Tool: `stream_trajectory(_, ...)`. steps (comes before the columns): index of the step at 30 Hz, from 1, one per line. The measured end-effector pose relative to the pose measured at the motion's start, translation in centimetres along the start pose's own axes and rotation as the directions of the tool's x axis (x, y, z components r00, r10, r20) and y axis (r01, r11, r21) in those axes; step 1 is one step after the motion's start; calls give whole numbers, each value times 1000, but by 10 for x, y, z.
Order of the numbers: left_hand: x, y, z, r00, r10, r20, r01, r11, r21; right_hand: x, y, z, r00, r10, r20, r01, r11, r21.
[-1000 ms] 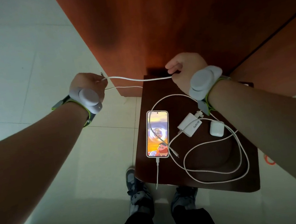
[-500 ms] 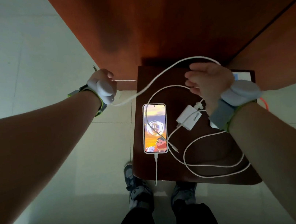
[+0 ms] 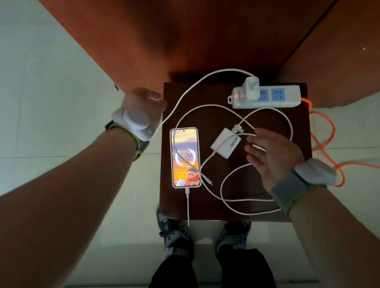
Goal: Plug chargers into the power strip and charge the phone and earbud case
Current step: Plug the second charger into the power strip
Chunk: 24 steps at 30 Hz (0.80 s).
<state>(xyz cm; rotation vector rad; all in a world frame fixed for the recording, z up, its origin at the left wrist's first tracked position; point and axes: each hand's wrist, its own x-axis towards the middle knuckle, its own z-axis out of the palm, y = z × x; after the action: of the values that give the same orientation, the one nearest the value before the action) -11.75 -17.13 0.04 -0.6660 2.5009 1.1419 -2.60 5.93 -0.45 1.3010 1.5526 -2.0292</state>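
My left hand curled at the bench corner gripping a white cable, my right hand open, palm up, empty above the loose cords

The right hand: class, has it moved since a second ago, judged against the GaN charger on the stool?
Yes. The right hand was beyond the GaN charger, gripping a cable; now it hovers open beside it, nearer the person.
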Motion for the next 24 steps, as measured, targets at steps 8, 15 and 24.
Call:
stream_trajectory(8,-54,17,41,978,-196,77,209,947,-243,-14,-4,-40,997,71,-27,-70,997,34)
stream_trajectory(15,-61,24,62,968,-177,178,173,984,34,1,-17,-68,993,119,-4,-119,993,-13)
stream_trajectory(24,-39,12,95,944,-209,254,174,973,155,37,-20,-72,990,140,9,-138,982,-126)
